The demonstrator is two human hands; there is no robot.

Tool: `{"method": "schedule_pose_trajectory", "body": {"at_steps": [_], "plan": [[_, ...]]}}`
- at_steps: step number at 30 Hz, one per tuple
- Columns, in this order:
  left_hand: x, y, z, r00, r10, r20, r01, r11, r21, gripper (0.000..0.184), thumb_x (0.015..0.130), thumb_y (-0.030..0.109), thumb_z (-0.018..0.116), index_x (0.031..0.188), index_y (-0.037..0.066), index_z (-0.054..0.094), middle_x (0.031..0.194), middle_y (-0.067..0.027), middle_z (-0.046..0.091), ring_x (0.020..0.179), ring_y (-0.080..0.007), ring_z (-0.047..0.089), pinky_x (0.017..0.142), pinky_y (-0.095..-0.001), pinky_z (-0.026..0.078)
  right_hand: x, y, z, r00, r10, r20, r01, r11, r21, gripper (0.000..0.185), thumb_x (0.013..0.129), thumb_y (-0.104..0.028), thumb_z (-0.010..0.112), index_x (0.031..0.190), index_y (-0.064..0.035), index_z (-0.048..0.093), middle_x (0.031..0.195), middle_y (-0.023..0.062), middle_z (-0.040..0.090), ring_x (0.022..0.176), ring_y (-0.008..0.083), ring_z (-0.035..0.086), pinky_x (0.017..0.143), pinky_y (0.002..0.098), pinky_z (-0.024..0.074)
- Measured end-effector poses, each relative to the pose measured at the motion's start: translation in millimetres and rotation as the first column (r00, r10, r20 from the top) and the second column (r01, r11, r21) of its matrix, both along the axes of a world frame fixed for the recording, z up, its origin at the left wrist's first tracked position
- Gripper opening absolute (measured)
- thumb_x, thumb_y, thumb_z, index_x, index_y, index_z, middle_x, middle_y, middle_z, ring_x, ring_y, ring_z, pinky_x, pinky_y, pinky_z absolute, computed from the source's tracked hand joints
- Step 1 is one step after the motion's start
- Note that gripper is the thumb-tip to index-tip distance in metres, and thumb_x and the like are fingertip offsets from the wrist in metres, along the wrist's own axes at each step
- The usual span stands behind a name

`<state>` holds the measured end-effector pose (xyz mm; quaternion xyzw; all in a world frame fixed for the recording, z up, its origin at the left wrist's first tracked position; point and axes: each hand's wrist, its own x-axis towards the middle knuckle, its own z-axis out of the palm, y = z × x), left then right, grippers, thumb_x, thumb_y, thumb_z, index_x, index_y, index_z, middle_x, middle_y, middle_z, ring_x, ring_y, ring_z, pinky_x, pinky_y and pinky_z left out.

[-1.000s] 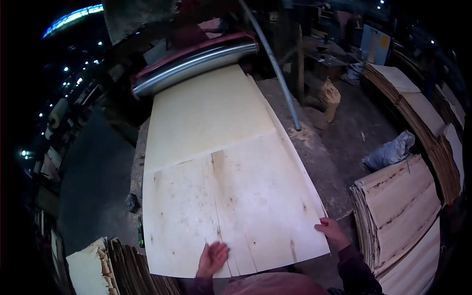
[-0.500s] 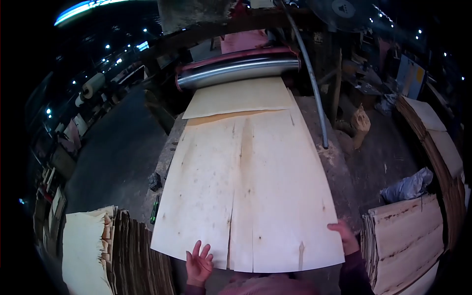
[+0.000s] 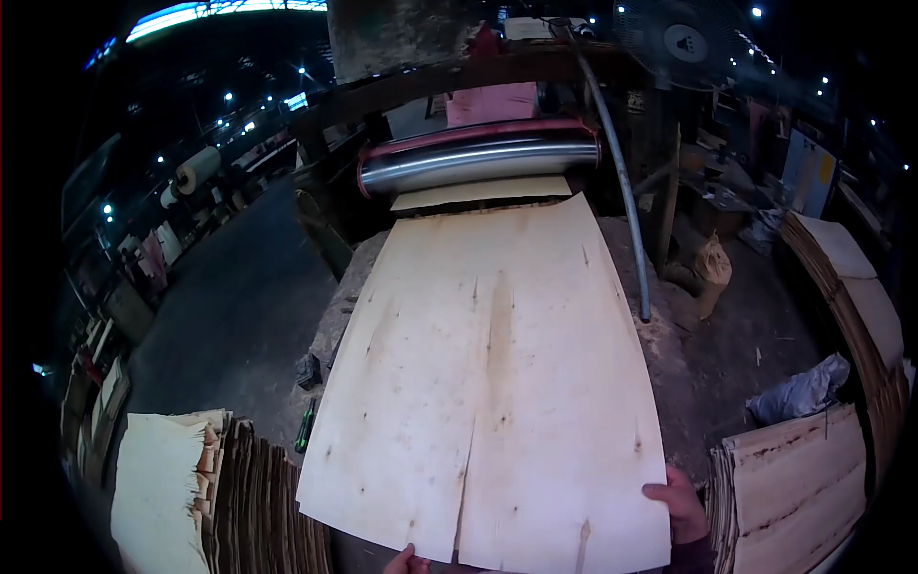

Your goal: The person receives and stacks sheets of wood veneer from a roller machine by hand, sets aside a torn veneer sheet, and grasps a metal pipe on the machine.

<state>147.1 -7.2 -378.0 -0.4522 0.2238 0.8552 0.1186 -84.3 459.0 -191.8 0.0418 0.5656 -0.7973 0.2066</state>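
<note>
A large pale veneer sheet [image 3: 535, 383] with brown marks and a split near its front edge lies before me. My right hand [image 3: 681, 507] grips its right edge near the front corner, thumb on top. At the front edge, left of the split, my left hand [image 3: 409, 562] is closed on the sheet, its lower part cut off by the frame. Beyond the sheet's far edge, another pale sheet [image 3: 478, 194] lies partly under a shiny metal roller [image 3: 478, 165].
Veneer stacks stand at the left [image 3: 163, 488] and right [image 3: 803, 478]. A grey pipe [image 3: 622, 182] slants down right of the roller. A crumpled bag [image 3: 801, 387] rests on the right stack; a green tool [image 3: 305, 427] lies left of the sheet.
The far sheet has passed further under the roller, leaving a gap before the near sheet. My left hand, open before, has moved down to the front edge and closed there. The view has shifted.
</note>
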Motion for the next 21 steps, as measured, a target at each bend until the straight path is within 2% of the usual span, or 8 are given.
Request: {"method": "schedule_pose_trajectory", "body": {"at_steps": [1, 4, 6, 7, 10, 12, 16, 21], "plan": [[-21, 22, 43, 0.994, 0.098, 0.048, -0.099, 0.995, 0.005, 0.023, 0.096, 0.024, 0.058, 0.08, 0.007, 0.054, 0.061, -0.0016, 0.056, 0.05, -0.0172, 0.055, 0.046, -0.0239, 0.05, -11, -2, 4, 1.0, -0.018, -0.01, 0.017, 1.0, -0.012, 0.046, 0.082, -0.006, 0.061, 0.126, 0.0034, 0.052, 0.112, 0.0112, 0.064, 0.098, 0.0178, 0.063, 0.086, 0.0319, 0.0509], [-53, 8, 14, 0.964, -0.075, -0.255, 0.085, 0.996, 0.03, 0.018, 0.097, 0.02, 0.055, 0.095, 0.003, 0.058, 0.08, -0.0083, 0.064, 0.071, -0.0221, 0.064, 0.062, -0.0294, 0.056, -33, -1, 1, 0.997, -0.067, -0.022, 0.067, 0.997, -0.039, 0.044, 0.081, -0.007, 0.061, 0.124, 0.0029, 0.054, 0.111, 0.0116, 0.064, 0.098, 0.0173, 0.064, 0.086, 0.0317, 0.0511], [-89, -2, -15, 0.989, 0.027, -0.147, -0.002, 0.987, 0.162, 0.032, 0.101, 0.029, 0.046, 0.105, -0.002, 0.055, 0.088, -0.0145, 0.064, 0.081, -0.0264, 0.065, 0.066, -0.0303, 0.057, -82, 20, -56, 0.996, -0.029, -0.086, 0.051, 0.96, 0.275, 0.043, 0.081, -0.009, 0.061, 0.122, 0.0022, 0.055, 0.111, 0.0138, 0.065, 0.098, 0.0206, 0.064, 0.086, 0.0341, 0.0507], [-109, -1, -17, 0.988, 0.026, -0.15, -0.001, 0.987, 0.162, 0.032, 0.101, 0.028, 0.046, 0.105, -0.003, 0.054, 0.088, -0.0144, 0.063, 0.08, -0.025, 0.065, 0.066, -0.0295, 0.057, -105, 32, -86, 0.994, -0.005, -0.112, 0.052, 0.905, 0.423, 0.042, 0.081, -0.01, 0.06, 0.122, 0.0019, 0.056, 0.112, 0.0149, 0.065, 0.099, 0.0222, 0.064, 0.086, 0.0353, 0.0505], [-176, -2, -12, 0.986, 0.016, -0.167, -0.001, 0.996, 0.092, 0.033, 0.101, 0.028, 0.045, 0.105, -0.004, 0.054, 0.087, -0.0148, 0.063, 0.076, -0.0222, 0.063, 0.066, -0.0276, 0.057, -112, 55, -172, 0.83, 0.01, -0.558, 0.464, 0.543, 0.7, 0.041, 0.083, -0.012, 0.059, 0.122, 0.001, 0.057, 0.114, 0.0193, 0.064, 0.103, 0.0309, 0.063, 0.088, 0.0403, 0.0488], [-218, -9, -21, 0.985, 0.025, -0.172, -0.013, 0.998, 0.069, 0.03, 0.101, 0.025, 0.044, 0.101, -0.002, 0.055, 0.085, -0.0137, 0.064, 0.075, -0.0227, 0.066, 0.06, -0.0249, 0.056, -67, 18, -133, 0.869, 0.029, -0.493, 0.439, 0.412, 0.798, 0.043, 0.08, -0.009, 0.059, 0.121, 0.0031, 0.056, 0.117, 0.0202, 0.061, 0.108, 0.0311, 0.059, 0.095, 0.038, 0.0457], [-302, -16, -25, 0.986, 0.01, -0.167, -0.026, 0.996, -0.09, 0.031, 0.1, 0.027, 0.046, 0.093, -0.001, 0.057, 0.076, -0.012, 0.064, 0.064, -0.0204, 0.063, 0.051, -0.0229, 0.055, 4, -10, -189, 0.899, 0.217, -0.382, 0.325, 0.257, 0.91, 0.048, 0.077, -0.014, 0.06, 0.121, 0.0047, 0.054, 0.127, 0.0277, 0.053, 0.122, 0.0408, 0.049, 0.105, 0.045, 0.0387], [-404, -53, -49, 0.963, -0.019, -0.269, 0.014, 1.0, -0.021, 0.032, 0.1, 0.029, 0.048, 0.089, 0.001, 0.058, 0.073, -0.009, 0.064, 0.059, -0.0149, 0.062, 0.052, -0.0205, 0.055, 54, -12, -174, 0.89, 0.089, -0.446, 0.422, 0.205, 0.883, 0.045, 0.077, -0.014, 0.059, 0.118, 0.0034, 0.055, 0.12, 0.026, 0.057, 0.114, 0.0403, 0.052, 0.098, 0.0461, 0.0422]]}}
